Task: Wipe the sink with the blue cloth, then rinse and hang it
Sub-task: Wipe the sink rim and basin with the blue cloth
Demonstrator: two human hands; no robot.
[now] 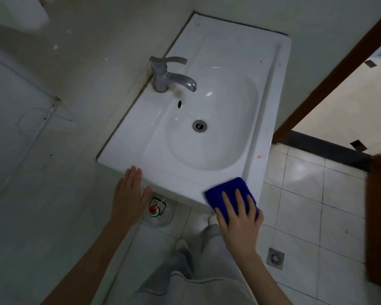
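A white ceramic sink point(271, 89) fills the middle of the view, with a grey faucet point(165, 75) at its back left and a metal drain point(199, 125) in the bowl. A folded blue cloth point(226, 190) lies on the sink's near right corner. My right hand point(240, 219) presses flat on the cloth, fingers spread over it. My left hand point(128, 197) is open, fingers together, its fingertips at the sink's near left edge. No water runs from the faucet.
A bottle with a red cap point(154, 211) stands on the floor under the sink. White floor tiles with a floor drain point(275, 258) lie to the right. A brown door frame point(330, 84) and a dark threshold border the right side. My legs are below.
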